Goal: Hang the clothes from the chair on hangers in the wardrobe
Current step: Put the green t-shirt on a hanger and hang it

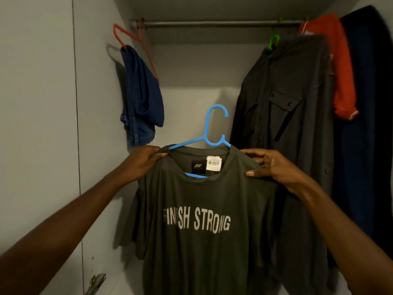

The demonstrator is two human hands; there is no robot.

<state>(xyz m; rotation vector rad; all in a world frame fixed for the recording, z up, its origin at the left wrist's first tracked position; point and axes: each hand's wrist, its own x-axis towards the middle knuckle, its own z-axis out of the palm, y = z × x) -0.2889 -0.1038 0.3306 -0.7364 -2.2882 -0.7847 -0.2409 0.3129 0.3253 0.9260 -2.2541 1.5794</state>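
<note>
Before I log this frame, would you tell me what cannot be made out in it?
Head view only:
- Lower arms of the blue plastic hanger: hidden inside the olive "FINISH STRONG" T-shirt, which the left hand and right hand grip at the shoulders.
- T-shirt hem: cut off by the bottom edge.
- Barcode label print: too small.
- Dark garment at far right: too dim, cut by the edge.
- The chair: out of frame.

Location: domestic wardrobe interior.
Identified by a rail (212, 24), hung clothes (285, 107) and plain walls (38, 124).
</note>
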